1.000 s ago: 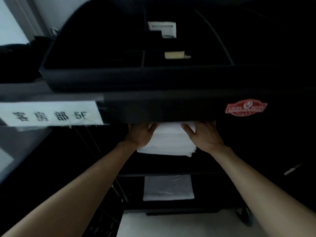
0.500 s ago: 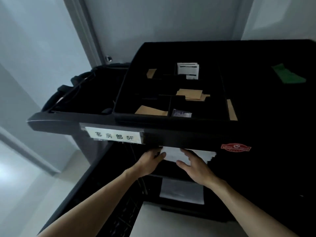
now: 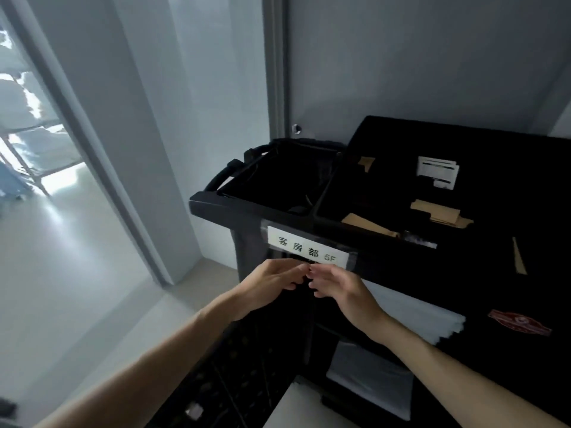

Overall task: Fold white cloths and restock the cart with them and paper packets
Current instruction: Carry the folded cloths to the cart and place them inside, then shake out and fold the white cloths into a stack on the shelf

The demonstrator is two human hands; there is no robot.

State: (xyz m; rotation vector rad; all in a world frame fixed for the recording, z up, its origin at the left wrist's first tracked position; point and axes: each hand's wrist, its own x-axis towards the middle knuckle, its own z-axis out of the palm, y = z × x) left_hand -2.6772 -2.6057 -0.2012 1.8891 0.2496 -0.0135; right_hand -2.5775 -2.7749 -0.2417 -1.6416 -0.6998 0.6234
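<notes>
Both hands hang in front of the cart [image 3: 247, 230], just below its label [image 3: 306, 250]. The left hand [image 3: 272, 284] and right hand [image 3: 335, 285] face each other with fingertips almost meeting, fingers loosely curled and grasping nothing. The folded cloths [image 3: 414, 316] lie stacked on the cart's upper shelf, behind the right wrist; another cloth [image 3: 370, 378] lies on the shelf below. Brown packets [image 3: 438, 213] (several, some overlapping) sit in the top tray's compartments, with a white card [image 3: 437, 171] near the tray's far side.
</notes>
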